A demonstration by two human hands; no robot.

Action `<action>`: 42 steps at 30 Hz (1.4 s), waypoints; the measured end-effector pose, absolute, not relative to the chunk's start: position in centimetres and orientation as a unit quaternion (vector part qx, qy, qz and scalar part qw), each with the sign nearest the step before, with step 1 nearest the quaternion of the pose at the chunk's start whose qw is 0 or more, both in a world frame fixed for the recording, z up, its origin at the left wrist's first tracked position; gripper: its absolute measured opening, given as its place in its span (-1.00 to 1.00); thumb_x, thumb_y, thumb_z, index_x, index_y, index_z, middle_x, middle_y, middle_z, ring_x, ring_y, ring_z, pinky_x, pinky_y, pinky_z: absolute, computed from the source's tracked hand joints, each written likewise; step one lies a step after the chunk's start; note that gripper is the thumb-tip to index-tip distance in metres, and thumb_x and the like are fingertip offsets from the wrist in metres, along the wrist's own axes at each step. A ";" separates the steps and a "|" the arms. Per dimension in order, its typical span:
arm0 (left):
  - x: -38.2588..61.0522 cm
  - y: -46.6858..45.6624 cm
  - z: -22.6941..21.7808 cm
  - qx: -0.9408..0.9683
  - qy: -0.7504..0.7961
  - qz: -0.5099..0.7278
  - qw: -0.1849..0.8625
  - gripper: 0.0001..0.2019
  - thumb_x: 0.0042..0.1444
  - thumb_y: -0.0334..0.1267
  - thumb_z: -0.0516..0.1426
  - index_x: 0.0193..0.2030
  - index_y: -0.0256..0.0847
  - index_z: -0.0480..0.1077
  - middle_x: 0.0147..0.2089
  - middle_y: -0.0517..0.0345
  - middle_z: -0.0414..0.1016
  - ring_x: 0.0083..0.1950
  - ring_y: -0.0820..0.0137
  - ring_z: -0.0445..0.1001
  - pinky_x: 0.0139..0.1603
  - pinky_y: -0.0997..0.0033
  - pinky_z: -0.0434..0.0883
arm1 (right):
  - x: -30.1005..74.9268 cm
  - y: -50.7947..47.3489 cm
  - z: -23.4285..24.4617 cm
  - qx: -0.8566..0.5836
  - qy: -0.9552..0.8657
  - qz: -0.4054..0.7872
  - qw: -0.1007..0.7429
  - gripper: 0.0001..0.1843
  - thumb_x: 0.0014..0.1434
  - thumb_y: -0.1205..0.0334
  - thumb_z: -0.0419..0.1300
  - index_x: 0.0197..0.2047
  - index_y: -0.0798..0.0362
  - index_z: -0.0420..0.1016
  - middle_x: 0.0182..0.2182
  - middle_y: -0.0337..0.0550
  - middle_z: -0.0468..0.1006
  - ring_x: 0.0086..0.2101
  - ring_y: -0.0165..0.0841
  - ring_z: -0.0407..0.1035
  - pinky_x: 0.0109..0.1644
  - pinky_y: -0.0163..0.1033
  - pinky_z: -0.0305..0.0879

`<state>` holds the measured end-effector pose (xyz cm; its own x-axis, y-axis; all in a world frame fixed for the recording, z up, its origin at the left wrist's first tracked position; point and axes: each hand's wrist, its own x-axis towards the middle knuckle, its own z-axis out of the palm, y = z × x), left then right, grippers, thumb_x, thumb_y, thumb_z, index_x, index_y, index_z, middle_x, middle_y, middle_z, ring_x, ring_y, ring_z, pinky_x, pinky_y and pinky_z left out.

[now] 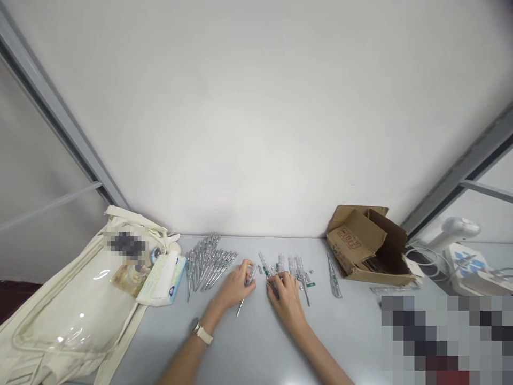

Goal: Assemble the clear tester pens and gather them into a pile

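My left hand (235, 286) is closed around the clear handle of a small screwdriver (240, 308), whose thin metal shaft points down toward me. My right hand (287, 299) lies over loose parts with its fingers bent; what sits under its fingertips is partly hidden. Beside those fingers are a clear tube with a green piece (263, 263) and several clear handles (298, 263). One metal shaft (306, 297) sticks out by the right hand. To the left of my left hand, several screwdrivers (208, 262) with clear handles lie fanned in a pile.
An opened cardboard box (348, 246) stands at the back right, with a bagged screwdriver (333, 278) beside it. A tissue pack (162, 280) and a cream bag (68, 305) lie left. A white handheld device (457, 230) and cables are far right. The wall rises behind the table (240, 353).
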<state>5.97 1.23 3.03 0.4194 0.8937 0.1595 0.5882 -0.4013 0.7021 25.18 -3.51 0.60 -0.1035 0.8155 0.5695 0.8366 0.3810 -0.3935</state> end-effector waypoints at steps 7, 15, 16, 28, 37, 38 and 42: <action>6.6 2.2 1.3 0.639 0.439 0.359 0.519 -0.74 0.12 -0.14 0.07 -0.09 -0.21 0.22 -0.42 0.28 0.32 -0.49 0.51 0.36 -0.48 0.52 0.28 | 25.2 -3.4 0.7 -0.542 -0.748 0.003 0.383 -0.90 0.28 0.29 0.01 -0.25 -0.01 0.33 -0.31 -0.15 0.37 -0.28 -0.26 0.31 -0.20 -0.16 0.19; 6.5 3.4 1.4 0.505 0.456 0.387 0.622 -0.82 -0.10 -0.21 0.07 -0.35 -0.16 0.15 -0.54 0.39 0.24 -0.65 0.62 0.10 -0.66 0.63 -0.13 | 25.6 -1.9 1.2 -0.524 -0.755 0.038 0.392 -0.76 0.32 0.34 -0.10 -0.10 0.01 0.37 -0.35 -0.17 0.42 -0.30 -0.29 0.30 -0.19 -0.18 0.18; 6.5 3.4 1.6 0.500 0.456 0.388 0.625 -0.82 -0.12 -0.21 0.06 -0.36 -0.16 0.15 -0.52 0.38 0.26 -0.65 0.63 0.10 -0.66 0.63 -0.13 | 25.5 -1.7 1.0 -0.523 -0.758 0.023 0.389 -0.74 0.32 0.35 -0.10 -0.07 0.01 0.38 -0.34 -0.16 0.42 -0.29 -0.28 0.30 -0.18 -0.18 0.18; 6.4 3.4 1.9 0.480 0.471 0.380 0.635 -0.80 -0.18 -0.22 0.08 -0.36 -0.16 0.19 -0.56 0.37 0.28 -0.66 0.62 0.12 -0.66 0.63 -0.13 | 23.5 -3.2 -1.2 -0.549 -0.768 -0.045 0.326 -0.69 0.30 0.43 -0.08 -0.16 -0.04 0.46 -0.37 -0.12 0.38 -0.33 -0.25 0.27 -0.24 -0.17 0.16; 6.4 3.4 2.3 0.462 0.469 0.383 0.648 -0.79 -0.17 -0.20 0.10 -0.36 -0.16 0.19 -0.56 0.37 0.30 -0.67 0.62 0.11 -0.67 0.62 -0.14 | 23.8 -2.1 -0.1 -0.555 -0.763 -0.046 0.328 -0.67 0.30 0.40 -0.07 -0.07 -0.05 0.47 -0.39 -0.13 0.38 -0.33 -0.24 0.27 -0.23 -0.17 0.16; 6.4 3.4 2.2 0.461 0.467 0.383 0.650 -0.79 -0.18 -0.20 0.10 -0.36 -0.16 0.19 -0.56 0.37 0.30 -0.67 0.63 0.10 -0.67 0.62 -0.14 | 24.0 -2.1 -0.2 -0.560 -0.761 -0.049 0.324 -0.68 0.30 0.40 -0.06 -0.11 -0.05 0.49 -0.39 -0.13 0.38 -0.34 -0.24 0.27 -0.24 -0.18 0.16; 6.3 3.6 1.9 0.462 0.457 0.387 0.654 -0.79 -0.17 -0.21 0.10 -0.36 -0.16 0.19 -0.56 0.37 0.29 -0.68 0.64 0.09 -0.67 0.62 -0.15 | 24.0 -2.1 -0.6 -0.556 -0.766 -0.044 0.321 -0.67 0.30 0.41 -0.08 -0.19 -0.06 0.49 -0.37 -0.12 0.39 -0.32 -0.24 0.28 -0.21 -0.17 0.16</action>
<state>6.25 3.58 1.89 0.2834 0.9284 -0.2402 -0.0837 0.2734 0.9582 24.04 -2.10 -0.60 -0.1765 0.8223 0.5410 0.8792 0.3788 -0.2889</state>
